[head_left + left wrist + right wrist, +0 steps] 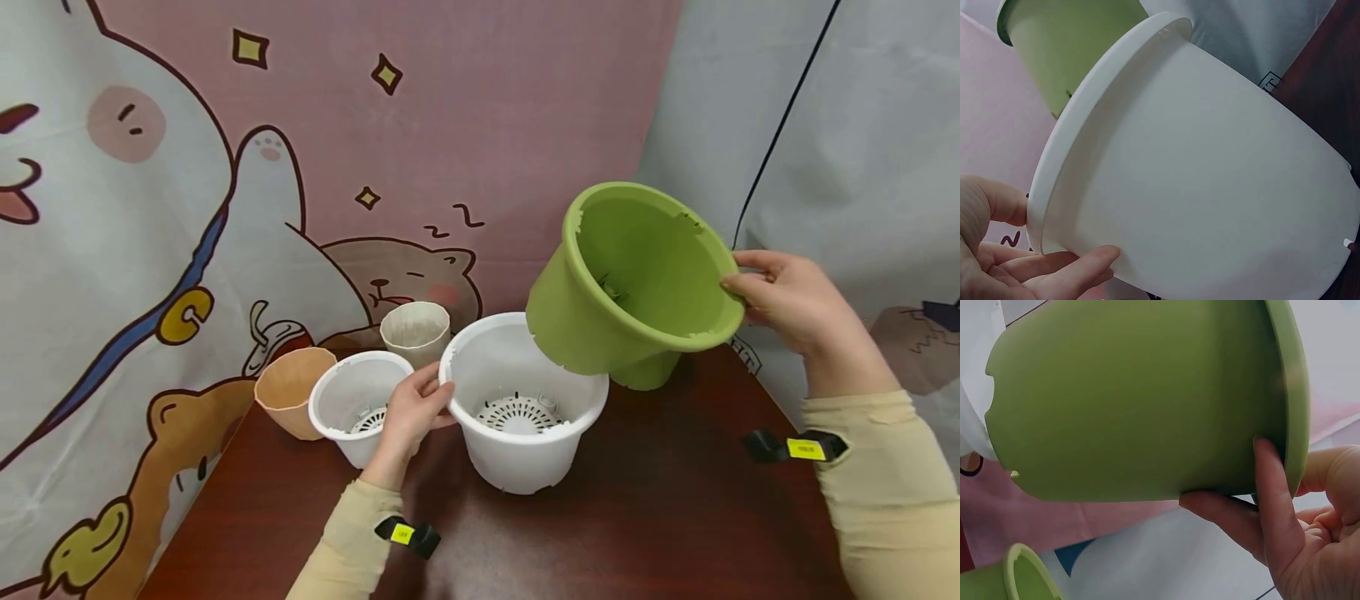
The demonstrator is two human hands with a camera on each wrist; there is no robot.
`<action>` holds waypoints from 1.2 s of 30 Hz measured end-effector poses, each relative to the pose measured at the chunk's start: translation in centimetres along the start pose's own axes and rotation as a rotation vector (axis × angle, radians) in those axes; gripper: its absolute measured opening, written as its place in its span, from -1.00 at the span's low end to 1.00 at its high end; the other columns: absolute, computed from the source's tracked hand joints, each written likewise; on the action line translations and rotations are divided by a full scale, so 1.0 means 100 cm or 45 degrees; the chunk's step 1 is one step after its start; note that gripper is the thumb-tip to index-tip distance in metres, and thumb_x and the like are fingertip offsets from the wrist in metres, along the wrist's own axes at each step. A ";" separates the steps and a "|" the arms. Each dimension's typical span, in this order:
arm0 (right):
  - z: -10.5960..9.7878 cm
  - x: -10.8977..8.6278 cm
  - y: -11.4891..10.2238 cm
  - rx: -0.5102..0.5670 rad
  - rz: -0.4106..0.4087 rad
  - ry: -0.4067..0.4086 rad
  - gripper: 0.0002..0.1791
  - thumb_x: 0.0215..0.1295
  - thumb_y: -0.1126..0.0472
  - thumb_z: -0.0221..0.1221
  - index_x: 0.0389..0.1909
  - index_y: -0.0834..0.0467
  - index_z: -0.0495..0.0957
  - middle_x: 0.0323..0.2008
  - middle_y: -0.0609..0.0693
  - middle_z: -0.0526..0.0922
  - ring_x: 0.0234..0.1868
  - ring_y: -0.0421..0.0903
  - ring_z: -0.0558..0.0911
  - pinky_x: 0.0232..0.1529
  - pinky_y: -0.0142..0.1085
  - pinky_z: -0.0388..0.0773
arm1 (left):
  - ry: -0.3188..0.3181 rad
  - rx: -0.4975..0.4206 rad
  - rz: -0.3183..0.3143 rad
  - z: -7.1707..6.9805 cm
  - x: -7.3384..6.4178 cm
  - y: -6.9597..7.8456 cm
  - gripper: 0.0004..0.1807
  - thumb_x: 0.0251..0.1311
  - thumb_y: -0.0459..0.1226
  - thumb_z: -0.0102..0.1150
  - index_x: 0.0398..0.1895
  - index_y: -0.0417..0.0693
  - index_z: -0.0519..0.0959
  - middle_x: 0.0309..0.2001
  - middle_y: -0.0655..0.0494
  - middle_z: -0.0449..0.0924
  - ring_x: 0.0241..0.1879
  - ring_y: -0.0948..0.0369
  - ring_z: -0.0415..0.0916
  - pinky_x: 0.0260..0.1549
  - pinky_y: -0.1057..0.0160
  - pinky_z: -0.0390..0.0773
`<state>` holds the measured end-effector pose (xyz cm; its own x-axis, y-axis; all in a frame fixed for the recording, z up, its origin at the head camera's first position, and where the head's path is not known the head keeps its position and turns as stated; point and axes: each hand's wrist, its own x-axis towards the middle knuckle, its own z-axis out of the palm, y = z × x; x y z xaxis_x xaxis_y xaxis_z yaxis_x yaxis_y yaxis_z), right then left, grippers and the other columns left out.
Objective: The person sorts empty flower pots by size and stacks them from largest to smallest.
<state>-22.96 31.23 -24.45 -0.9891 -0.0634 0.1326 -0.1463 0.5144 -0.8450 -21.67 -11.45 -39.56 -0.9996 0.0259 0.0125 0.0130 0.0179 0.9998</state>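
Observation:
My right hand grips the rim of a large green plastic flowerpot, thumb inside and fingers along the outer wall. The pot is raised and tilted, its mouth turned toward me, its base over the right edge of a large white flowerpot. That white pot stands upright, with a slotted drainage floor inside. At its left rim my left hand pinches the edge; the left wrist view shows fingers under the rim against the outer wall. Another green pot stands partly hidden behind the raised one.
Left of the white pot stand a smaller white pot, an orange faceted pot and a cream faceted pot. All are on a dark reddish-brown table. A cartoon-printed cloth hangs behind, with a black cord at right.

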 end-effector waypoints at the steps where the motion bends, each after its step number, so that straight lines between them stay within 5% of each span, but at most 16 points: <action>1: 0.002 0.001 -0.001 0.017 -0.007 -0.011 -0.35 0.52 0.24 -0.05 0.40 0.59 0.02 -0.43 -0.33 0.63 -0.45 -0.34 0.64 -0.46 -0.46 0.65 | 0.001 0.000 0.002 0.000 0.000 0.000 -0.49 0.36 -0.44 0.08 0.36 -0.35 0.35 0.18 -0.42 0.47 -0.10 -0.08 0.64 -0.31 0.06 0.73; 15: 0.027 0.007 -0.010 0.124 -0.095 -0.085 -0.43 0.51 0.30 -0.07 0.35 0.62 0.07 -0.41 -0.22 0.67 -0.42 -0.26 0.68 -0.42 -0.41 0.68 | 0.012 0.007 0.011 0.000 0.000 -0.001 -0.49 0.35 -0.44 0.08 0.36 -0.36 0.35 0.16 -0.42 0.48 -0.22 0.00 0.67 -0.35 0.08 0.74; 36: 0.071 0.013 -0.015 0.117 -0.020 -0.217 -0.45 0.47 0.34 -0.05 0.37 0.55 0.14 -0.25 0.21 0.67 -0.42 -0.15 0.72 -0.36 -0.29 0.72 | 0.011 0.018 -0.006 0.000 -0.001 0.000 -0.47 0.35 -0.41 0.10 0.37 -0.35 0.34 0.16 -0.41 0.48 -0.19 0.01 0.67 -0.33 0.10 0.74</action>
<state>-24.12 24.28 -26.71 -0.9737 -0.2190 0.0630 -0.1548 0.4327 -0.8881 -21.58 -11.49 -39.57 -0.9998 0.0174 0.0077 0.0083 0.0319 0.9995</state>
